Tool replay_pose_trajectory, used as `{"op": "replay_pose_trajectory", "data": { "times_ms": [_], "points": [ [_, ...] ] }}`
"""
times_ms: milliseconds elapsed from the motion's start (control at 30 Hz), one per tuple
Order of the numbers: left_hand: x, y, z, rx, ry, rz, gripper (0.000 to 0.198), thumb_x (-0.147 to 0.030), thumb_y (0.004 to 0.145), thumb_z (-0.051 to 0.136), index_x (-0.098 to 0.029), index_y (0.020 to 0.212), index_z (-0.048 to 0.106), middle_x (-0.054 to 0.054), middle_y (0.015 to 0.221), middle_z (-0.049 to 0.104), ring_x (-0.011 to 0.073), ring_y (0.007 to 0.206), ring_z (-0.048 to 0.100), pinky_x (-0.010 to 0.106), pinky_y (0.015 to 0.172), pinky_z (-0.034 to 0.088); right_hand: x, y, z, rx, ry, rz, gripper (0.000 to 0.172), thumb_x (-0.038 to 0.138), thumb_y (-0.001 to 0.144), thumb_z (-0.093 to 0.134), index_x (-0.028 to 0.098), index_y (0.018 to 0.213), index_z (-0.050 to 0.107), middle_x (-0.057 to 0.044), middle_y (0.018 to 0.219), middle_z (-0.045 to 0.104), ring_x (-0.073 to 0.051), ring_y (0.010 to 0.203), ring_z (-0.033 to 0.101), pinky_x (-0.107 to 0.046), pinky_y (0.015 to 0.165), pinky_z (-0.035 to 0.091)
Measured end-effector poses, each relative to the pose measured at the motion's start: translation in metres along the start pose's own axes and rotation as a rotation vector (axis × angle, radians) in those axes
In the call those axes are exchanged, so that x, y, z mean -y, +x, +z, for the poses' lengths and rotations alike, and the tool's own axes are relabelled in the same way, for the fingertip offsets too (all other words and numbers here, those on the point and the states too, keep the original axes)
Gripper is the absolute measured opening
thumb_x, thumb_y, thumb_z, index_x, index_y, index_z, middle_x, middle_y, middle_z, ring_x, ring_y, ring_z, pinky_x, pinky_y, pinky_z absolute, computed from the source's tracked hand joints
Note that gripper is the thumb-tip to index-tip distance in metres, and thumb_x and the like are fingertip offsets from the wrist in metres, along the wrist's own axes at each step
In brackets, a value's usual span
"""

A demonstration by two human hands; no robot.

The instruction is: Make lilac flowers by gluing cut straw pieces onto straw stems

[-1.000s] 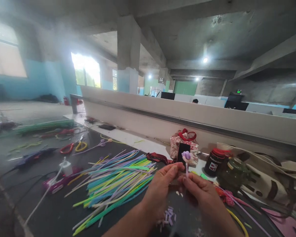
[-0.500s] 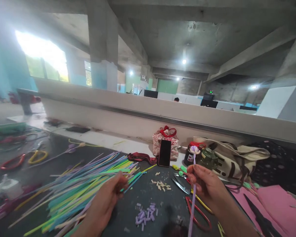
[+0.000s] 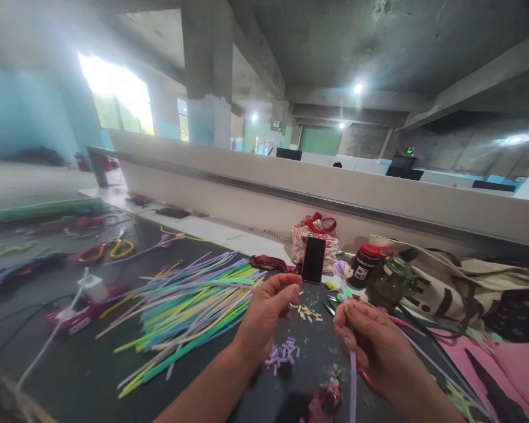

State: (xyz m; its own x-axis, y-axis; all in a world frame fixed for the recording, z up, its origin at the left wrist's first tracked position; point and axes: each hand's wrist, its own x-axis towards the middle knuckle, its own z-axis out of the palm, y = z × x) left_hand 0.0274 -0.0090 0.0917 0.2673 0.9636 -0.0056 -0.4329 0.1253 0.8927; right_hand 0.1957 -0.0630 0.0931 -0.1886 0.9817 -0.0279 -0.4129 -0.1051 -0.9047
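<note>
The right hand [image 3: 370,341] pinches a chenille-stem flower [image 3: 342,270] by its lilac stem [image 3: 353,385], just under the purple-and-cream head. Gripping there probably steadies the bloom, leaving it exposed above the fingers while the rest of the stem hangs below. The left hand [image 3: 264,314] is raised beside it, well clear of the flower, its thumb and forefinger nearly meeting; whether they hold a scrap, I cannot tell.

Both forearms reach in from below, wrists bent inward, hands above the dark tabletop [image 3: 92,382].

Purple cut pieces [image 3: 284,354] and cream cut pieces [image 3: 309,314] lie between the hands in separate piles, presumably sorted by colour within easy reach. Left of the left hand, loose chenille stems [image 3: 189,320] fan out. Beyond both hands, a smartphone [image 3: 313,260] stands upright, apparently propped against a patterned bag [image 3: 297,244].
</note>
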Motion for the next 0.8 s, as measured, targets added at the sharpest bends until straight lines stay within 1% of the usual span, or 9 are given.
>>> {"op": "replay_pose_trajectory", "data": {
  "times_ms": [100, 167, 267, 367, 467, 600, 700, 767, 800],
  "points": [
    [-0.002, -0.002, 0.006, 0.156, 0.07, -0.03, 0.033, -0.03, 0.064, 0.069, -0.016, 0.094, 0.065, -0.002, 0.061, 0.057, 0.0064, 0.054, 0.046, 0.017, 0.047, 0.03, -0.003, 0.004, 0.002, 0.003, -0.035, -0.004, 0.025, 0.034, 0.08, 0.06, 0.012, 0.069, 0.064, 0.003, 0.045, 0.054, -0.001, 0.031, 0.036, -0.014, 0.034, 0.023],
    [0.0, 0.0, 0.011, 0.251, 0.091, -0.058, 0.036, -0.031, 0.064, 0.069, -0.015, 0.096, 0.064, -0.002, 0.063, 0.058, 0.0064, 0.052, 0.047, 0.017, 0.045, 0.028, -0.006, 0.007, 0.004, 0.018, -0.064, -0.005, 0.027, 0.036, 0.079, 0.06, 0.012, 0.067, 0.063, 0.003, 0.044, 0.053, -0.001, 0.03, 0.036, -0.014, 0.034, 0.024],
    [0.004, 0.004, 0.019, 0.298, 0.097, -0.059, 0.028, -0.035, 0.064, 0.069, -0.013, 0.082, 0.065, -0.004, 0.055, 0.054, 0.0044, 0.045, 0.041, 0.018, 0.042, 0.025, -0.009, 0.01, 0.007, 0.049, -0.1, 0.008, 0.028, 0.038, 0.077, 0.062, 0.012, 0.066, 0.064, 0.003, 0.045, 0.054, -0.002, 0.03, 0.036, -0.015, 0.034, 0.024],
    [0.006, 0.008, 0.022, 0.267, 0.126, -0.01, 0.026, -0.037, 0.065, 0.067, -0.013, 0.065, 0.06, -0.005, 0.048, 0.05, 0.0037, 0.04, 0.037, 0.019, 0.041, 0.024, -0.01, 0.008, 0.007, 0.046, -0.109, 0.018, 0.027, 0.038, 0.076, 0.063, 0.012, 0.067, 0.064, 0.003, 0.045, 0.054, -0.002, 0.031, 0.036, -0.015, 0.034, 0.025],
    [0.007, 0.011, 0.015, 0.211, 0.154, 0.034, 0.024, -0.038, 0.067, 0.064, -0.015, 0.064, 0.056, -0.005, 0.049, 0.05, 0.0044, 0.041, 0.038, 0.019, 0.042, 0.025, -0.007, 0.004, 0.002, 0.004, -0.075, 0.025, 0.025, 0.036, 0.077, 0.063, 0.012, 0.067, 0.063, 0.004, 0.045, 0.053, -0.001, 0.03, 0.033, -0.015, 0.033, 0.022],
    [0.009, 0.019, -0.012, 0.009, 0.14, 0.063, 0.024, -0.039, 0.07, 0.057, -0.017, 0.064, 0.052, -0.006, 0.052, 0.05, 0.0056, 0.044, 0.04, 0.018, 0.043, 0.025, -0.001, 0.0, -0.009, -0.026, -0.026, 0.006, 0.024, 0.035, 0.078, 0.063, 0.013, 0.068, 0.063, 0.004, 0.047, 0.053, 0.0, 0.032, 0.035, -0.014, 0.035, 0.02],
    [0.012, 0.022, -0.029, -0.127, 0.116, 0.076, 0.034, -0.044, 0.073, 0.052, -0.017, 0.054, 0.044, -0.006, 0.046, 0.042, 0.0058, 0.041, 0.034, 0.019, 0.042, 0.023, -0.001, -0.001, -0.014, -0.042, -0.041, 0.004, 0.025, 0.037, 0.077, 0.064, 0.013, 0.068, 0.062, 0.004, 0.047, 0.053, 0.0, 0.033, 0.035, -0.014, 0.035, 0.02],
    [0.014, 0.019, -0.031, -0.068, 0.128, 0.025, 0.043, -0.047, 0.073, 0.052, -0.017, 0.045, 0.039, -0.006, 0.043, 0.037, 0.0056, 0.041, 0.031, 0.019, 0.042, 0.022, -0.006, 0.001, -0.013, -0.054, -0.063, 0.019, 0.026, 0.038, 0.076, 0.063, 0.013, 0.069, 0.062, 0.004, 0.047, 0.053, -0.001, 0.033, 0.035, -0.014, 0.035, 0.021],
    [0.016, 0.015, -0.028, -0.008, 0.155, -0.003, 0.045, -0.048, 0.075, 0.051, -0.016, 0.045, 0.042, -0.005, 0.044, 0.039, 0.0058, 0.042, 0.033, 0.019, 0.042, 0.023, -0.009, 0.002, -0.011, -0.054, -0.078, 0.031, 0.026, 0.038, 0.076, 0.063, 0.013, 0.069, 0.062, 0.004, 0.047, 0.053, -0.001, 0.033, 0.036, -0.014, 0.035, 0.022]
  ]
}}
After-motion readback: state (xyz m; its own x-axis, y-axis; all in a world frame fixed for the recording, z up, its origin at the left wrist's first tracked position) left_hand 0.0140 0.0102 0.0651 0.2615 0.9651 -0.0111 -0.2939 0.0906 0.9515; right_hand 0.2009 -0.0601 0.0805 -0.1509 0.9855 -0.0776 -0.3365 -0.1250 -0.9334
